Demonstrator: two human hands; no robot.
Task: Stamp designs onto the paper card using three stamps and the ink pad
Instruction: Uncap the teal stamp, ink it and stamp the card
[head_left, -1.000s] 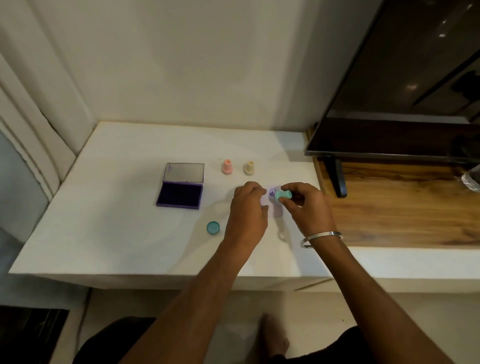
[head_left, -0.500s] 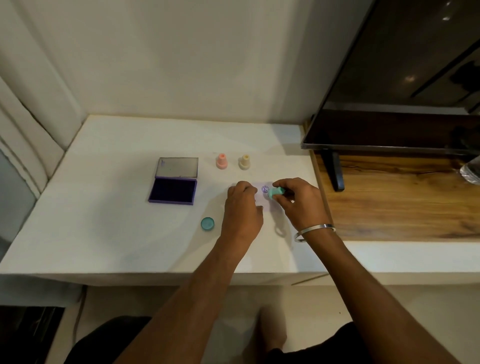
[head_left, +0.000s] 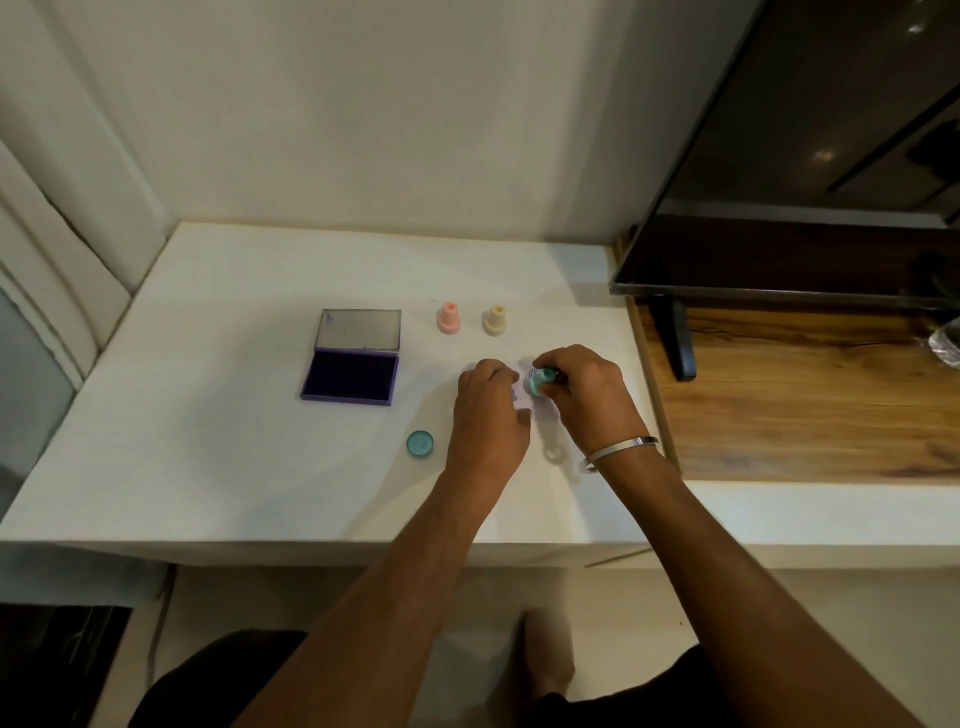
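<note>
Head view: our right hand (head_left: 584, 397) pinches the teal stamp (head_left: 537, 382), tilted, at frame centre; our left hand (head_left: 488, 415) presses flat on the pale paper card (head_left: 540, 413), mostly hidden. Left of centre on the table (head_left: 208, 467) sits the open purple ink pad (head_left: 353, 371); pink stamp (head_left: 448, 318) and cream stamp (head_left: 494, 320) stand above; teal cap (head_left: 420, 444) lower left of our hands.

Both bare forearms reach forward and converge, the hands close together but apart. The left hand (head_left: 488, 415) lies palm down, fingers curled under, knuckles up. The right hand (head_left: 582, 389) is curled with its fingertips pinched on a small teal plastic stamp (head_left: 537, 382). A thin silver metal bangle (head_left: 618, 452) circles the right wrist.
</note>
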